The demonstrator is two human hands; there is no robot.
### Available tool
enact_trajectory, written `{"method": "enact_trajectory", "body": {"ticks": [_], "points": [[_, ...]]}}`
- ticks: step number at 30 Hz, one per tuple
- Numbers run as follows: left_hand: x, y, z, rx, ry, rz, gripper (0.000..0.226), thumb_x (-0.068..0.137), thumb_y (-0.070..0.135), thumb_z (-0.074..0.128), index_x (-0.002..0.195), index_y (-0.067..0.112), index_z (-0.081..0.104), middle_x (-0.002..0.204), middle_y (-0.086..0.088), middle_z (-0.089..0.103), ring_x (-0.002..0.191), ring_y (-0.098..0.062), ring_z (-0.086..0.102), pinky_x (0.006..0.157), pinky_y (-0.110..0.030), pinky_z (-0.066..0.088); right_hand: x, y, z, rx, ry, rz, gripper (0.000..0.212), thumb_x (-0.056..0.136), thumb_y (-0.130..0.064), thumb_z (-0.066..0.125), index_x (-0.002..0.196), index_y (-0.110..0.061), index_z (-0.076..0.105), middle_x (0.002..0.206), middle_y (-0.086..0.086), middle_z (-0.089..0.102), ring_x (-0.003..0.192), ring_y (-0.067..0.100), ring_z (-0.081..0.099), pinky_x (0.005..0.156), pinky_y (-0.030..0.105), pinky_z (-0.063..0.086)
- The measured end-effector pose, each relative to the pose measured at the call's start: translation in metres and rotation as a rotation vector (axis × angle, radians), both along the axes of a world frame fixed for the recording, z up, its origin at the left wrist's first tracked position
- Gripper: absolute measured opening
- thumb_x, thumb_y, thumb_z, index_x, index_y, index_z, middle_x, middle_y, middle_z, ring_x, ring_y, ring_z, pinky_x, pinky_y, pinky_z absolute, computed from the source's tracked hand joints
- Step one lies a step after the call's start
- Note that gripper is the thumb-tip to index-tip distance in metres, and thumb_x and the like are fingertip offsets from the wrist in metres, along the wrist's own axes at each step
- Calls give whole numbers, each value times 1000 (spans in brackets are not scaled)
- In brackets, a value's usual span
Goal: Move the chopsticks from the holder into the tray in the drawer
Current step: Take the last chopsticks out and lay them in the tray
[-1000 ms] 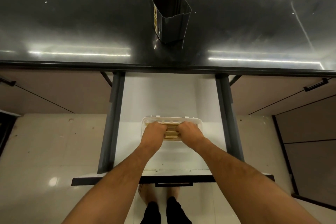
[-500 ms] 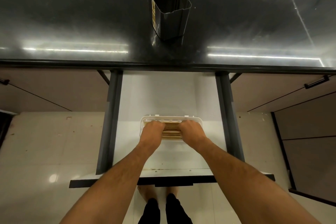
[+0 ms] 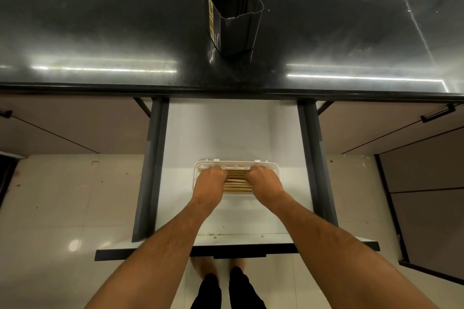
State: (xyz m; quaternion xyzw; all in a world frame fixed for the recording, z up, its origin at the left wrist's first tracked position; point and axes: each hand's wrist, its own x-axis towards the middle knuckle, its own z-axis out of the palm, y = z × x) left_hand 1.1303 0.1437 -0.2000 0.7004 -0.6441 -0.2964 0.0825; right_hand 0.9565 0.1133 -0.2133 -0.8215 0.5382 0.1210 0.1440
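Seemingly near the end, the scene read as follows.
Surface: the dark surface (image 3: pixel 100 32) stretched across the top of the view, glossy and streaked with reflected light.
Drawer: the drawer (image 3: pixel 226 133) stood pulled out below the surface's edge, its white floor showing between two dark side rails.
Holder: the holder (image 3: pixel 233 15), a dark squarish cup, stood upright on the surface well apart from the drawer's contents; what showed of its inside looked empty, though its bottom was not fully visible.
Tray: the tray (image 3: pixel 272 167), white with rounded corners, sat on the drawer floor toward the front half.
Chopsticks: the chopsticks (image 3: pixel 237 182) lay flat in the tray as a side-by-side bundle running left to right, both ends hidden under the hands.
Progress: the transfer appeared done; what likely remained was squaring the bundle, letting go, and perhaps closing the drawer.
Left hand: the left hand (image 3: pixel 209 180) lay knuckles-up over the bundle's left end, fingers curled down onto the sticks; its grip seemed to be around them.
Right hand: the right hand (image 3: pixel 265 180) mirrored it on the right end, fingers likewise curled over the sticks.
Arms: both forearms reached forward and down, converging on the tray.
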Motion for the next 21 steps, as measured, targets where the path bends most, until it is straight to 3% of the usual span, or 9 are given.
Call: {"method": "enact_trajectory", "body": {"ticks": [4,8,15,18,21], "points": [[4,2,-1,-34,30,-10,18,97,9,57,109,13,71,110,-7,71,96,-22,69,89,-34,60,-2,-1,0,-4,0,44,28,86,-12,76,113,-12,75,110,9,73,96,26,72,88,36,60],[9,2,-9,-93,-13,-86,24,89,-10,55,106,3,67,110,-15,66,103,-32,61,90,-41,51,-1,-6,2,-17,-2,137,25,85,-7,73,109,-11,77,108,11,73,96,29,71,82,40,61],[10,3,-14,-101,-38,-104,24,89,-11,55,106,1,67,109,-17,65,105,-33,60,91,-40,49,-2,-6,-3,-41,-34,179,24,86,-11,75,111,-13,75,110,9,73,98,27,70,85,40,60],[9,2,-17,-61,-33,-96,23,93,-6,52,107,4,67,110,-14,65,103,-31,62,90,-39,51,-5,-3,-6,-48,-72,153,27,86,-7,72,112,-14,73,111,9,72,101,27,69,85,40,60],[6,2,-9,-86,41,-27,23,101,15,50,113,15,70,115,-2,68,101,-20,68,92,-34,59,-12,-1,-6,-89,-175,74,27,87,-12,74,114,-13,71,111,8,71,99,25,68,86,36,59]]}}
